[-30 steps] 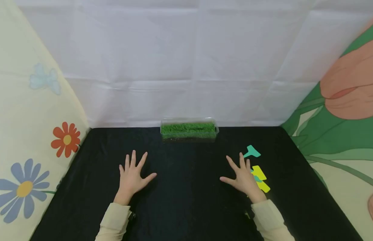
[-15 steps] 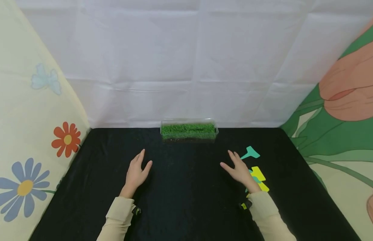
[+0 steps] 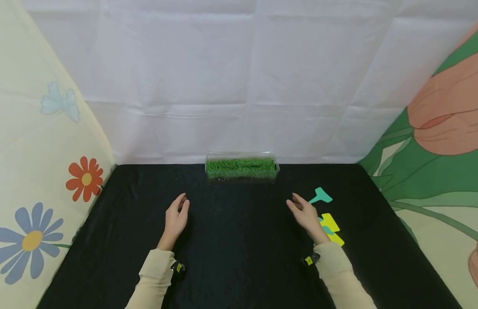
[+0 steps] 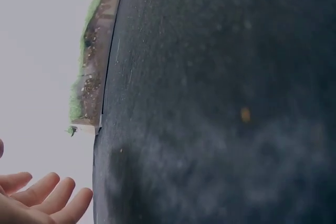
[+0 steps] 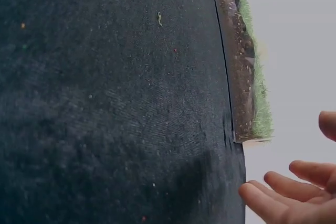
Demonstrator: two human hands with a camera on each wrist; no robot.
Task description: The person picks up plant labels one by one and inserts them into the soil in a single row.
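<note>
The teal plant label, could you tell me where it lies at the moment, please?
In the head view the teal plant label lies flat on the black cloth, just beyond the right hand, ahead of the yellow labels and right of the grass tray.

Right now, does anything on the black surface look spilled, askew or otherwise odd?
Nothing spilled or damaged. The grass tray sits square against the back wall. The plant labels lie in a loose overlapping heap beside the right hand, one teal label apart. Both hands hold nothing.
</note>
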